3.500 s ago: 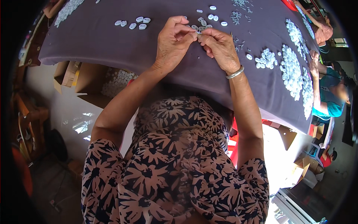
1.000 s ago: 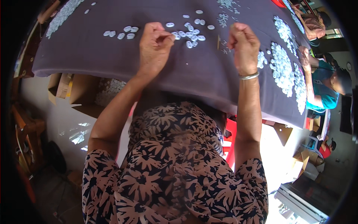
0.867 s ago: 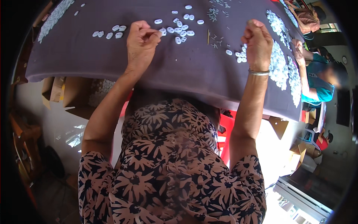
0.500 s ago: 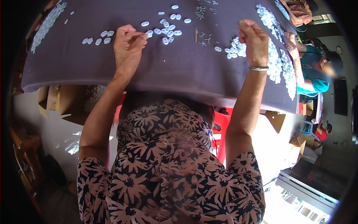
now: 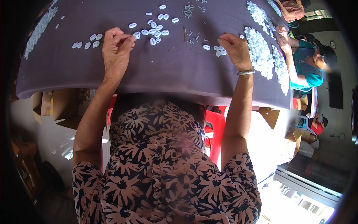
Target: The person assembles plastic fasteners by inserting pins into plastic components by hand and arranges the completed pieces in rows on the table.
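Observation:
My left hand (image 5: 117, 51) is over the dark tablecloth, thumb and forefinger pinched at a small white oval piece (image 5: 137, 35) with dark holes or marks. Just right of those fingertips lies a loose cluster of similar white oval pieces (image 5: 152, 32). To the right, my right hand (image 5: 235, 51), a bracelet at its wrist, hangs with thumb and fingers pressed together. What it pinches, if anything, is too small to see. Beside it are a few white oval pieces (image 5: 218, 53), partly covered by the hand. Small thin metal-looking bits (image 5: 192, 37) and a yellowish stick (image 5: 184, 34) lie between the hands.
Another group of thin bits (image 5: 187, 11) lies farther back. Several white pieces (image 5: 96, 44) sit left of my left hand. Large heaps of white pieces (image 5: 260, 54) cover the table's right side; another heap (image 5: 40, 31) lies far left. A co-worker in teal (image 5: 307, 67) works at the right edge.
The whole view has shifted slightly. My right hand has moved left and nearer, across the small group of white pieces. My left hand keeps its pinch at the white oval piece.

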Motion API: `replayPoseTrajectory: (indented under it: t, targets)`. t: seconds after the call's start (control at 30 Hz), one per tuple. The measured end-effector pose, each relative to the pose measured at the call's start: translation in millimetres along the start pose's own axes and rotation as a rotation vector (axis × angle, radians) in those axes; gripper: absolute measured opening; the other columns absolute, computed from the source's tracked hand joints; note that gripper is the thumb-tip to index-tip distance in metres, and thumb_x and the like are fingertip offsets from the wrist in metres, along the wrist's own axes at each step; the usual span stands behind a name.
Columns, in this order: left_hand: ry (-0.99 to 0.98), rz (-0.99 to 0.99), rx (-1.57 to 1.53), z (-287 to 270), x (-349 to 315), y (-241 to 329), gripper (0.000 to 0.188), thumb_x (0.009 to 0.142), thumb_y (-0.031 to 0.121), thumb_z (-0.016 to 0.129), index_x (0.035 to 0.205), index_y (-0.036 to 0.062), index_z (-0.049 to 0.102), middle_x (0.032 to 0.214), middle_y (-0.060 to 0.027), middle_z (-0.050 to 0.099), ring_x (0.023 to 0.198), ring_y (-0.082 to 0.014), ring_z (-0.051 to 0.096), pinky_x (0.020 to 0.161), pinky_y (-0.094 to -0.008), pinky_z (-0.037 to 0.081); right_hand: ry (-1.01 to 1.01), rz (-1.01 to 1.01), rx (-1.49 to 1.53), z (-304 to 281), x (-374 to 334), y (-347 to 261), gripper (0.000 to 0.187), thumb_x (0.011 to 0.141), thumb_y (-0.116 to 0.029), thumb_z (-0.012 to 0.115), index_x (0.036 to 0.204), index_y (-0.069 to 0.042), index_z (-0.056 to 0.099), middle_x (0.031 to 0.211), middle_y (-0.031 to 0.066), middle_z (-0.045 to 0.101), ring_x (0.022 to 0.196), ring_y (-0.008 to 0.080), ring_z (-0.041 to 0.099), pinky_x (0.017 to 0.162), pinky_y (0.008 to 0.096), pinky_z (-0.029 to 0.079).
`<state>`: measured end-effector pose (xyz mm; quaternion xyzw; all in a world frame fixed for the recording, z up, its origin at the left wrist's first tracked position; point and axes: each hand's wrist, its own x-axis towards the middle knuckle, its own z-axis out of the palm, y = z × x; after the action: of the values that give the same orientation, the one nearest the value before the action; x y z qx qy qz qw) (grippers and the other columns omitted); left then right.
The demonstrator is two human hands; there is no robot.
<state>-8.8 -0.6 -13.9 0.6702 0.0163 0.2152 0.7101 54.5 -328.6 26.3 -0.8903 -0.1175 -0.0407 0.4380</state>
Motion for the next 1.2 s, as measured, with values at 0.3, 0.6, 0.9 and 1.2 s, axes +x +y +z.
replayPoseTrajectory:
  t: [0.3, 0.6, 0.9, 1.2]
  targets:
    - [-0.031, 0.007, -0.051, -1.5, 1.0, -3.2, 0.028, 0.082, 0.000, 0.063, 0.099, 0.0049, 0.041, 0.082, -0.0072, 0.060, 0.069, -0.0094, 0.055, 0.063, -0.0218, 0.046, -0.059, -0.092, 0.003, 29.6, 6.7, -8.5, 0.009, 0.081, -0.009, 0.066, 0.087, -0.002, 0.066, 0.070, -0.0025, 0.061, 0.061, 0.0032, 0.051, 0.053, 0.0184, 0.041]
    - [0.020, 0.026, -0.049, 0.0, -0.2, -1.4, 0.029, 0.081, -0.004, 0.062, 0.097, 0.0056, 0.041, 0.080, -0.0061, 0.059, 0.067, -0.0091, 0.054, 0.061, -0.0215, 0.047, -0.067, -0.196, -0.313, 43.8, 14.2, -26.4, 0.015, 0.074, -0.013, 0.069, 0.085, -0.003, 0.066, 0.073, 0.0061, 0.066, 0.065, 0.0119, 0.062, 0.062, 0.0238, 0.049]
    - [0.017, 0.050, 0.017, 2.0, 1.9, -4.6, 0.030, 0.079, -0.003, 0.064, 0.096, 0.0052, 0.040, 0.078, -0.0065, 0.061, 0.066, -0.0090, 0.057, 0.060, -0.0206, 0.046, -0.059, -0.125, -0.276, 47.7, 13.3, -23.6, 0.014, 0.076, -0.012, 0.066, 0.083, 0.000, 0.066, 0.066, 0.0065, 0.063, 0.061, 0.0102, 0.058, 0.059, 0.0247, 0.046]
    - [0.008, 0.061, 0.018, 1.9, 1.7, -5.3, 0.029, 0.079, -0.002, 0.063, 0.096, 0.0045, 0.040, 0.077, -0.0061, 0.060, 0.066, -0.0080, 0.057, 0.061, -0.0206, 0.046, -0.028, -0.175, -0.135, 50.7, 5.0, -37.5, 0.008, 0.077, -0.006, 0.065, 0.080, 0.001, 0.065, 0.063, -0.0025, 0.058, 0.058, 0.0029, 0.051, 0.054, 0.0189, 0.042]
